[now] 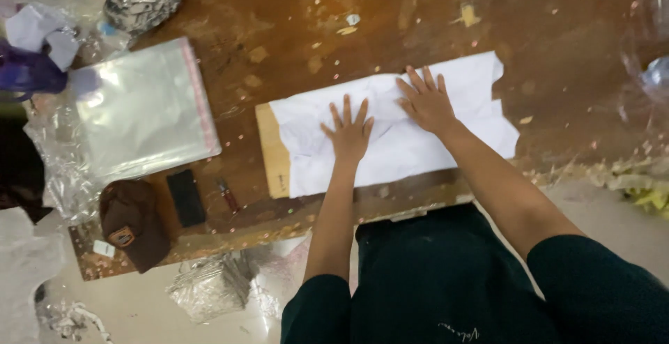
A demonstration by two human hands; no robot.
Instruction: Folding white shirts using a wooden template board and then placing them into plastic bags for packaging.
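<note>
One camera sat on the person's head and looked almost straight down over the worn table [293,30], near enough that both forearms ran up from the lower edge. The left hand [350,133] and right hand [427,103] fell just right of centre. The view took in the table's near edge and a strip of pale floor [139,309] below it.

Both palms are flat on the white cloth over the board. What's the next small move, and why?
Probably sweep the left hand outward toward the board's exposed end. The white cloth shows creases around and left of that hand, while the right hand already pins the middle, so the cloth should not slide.
</note>
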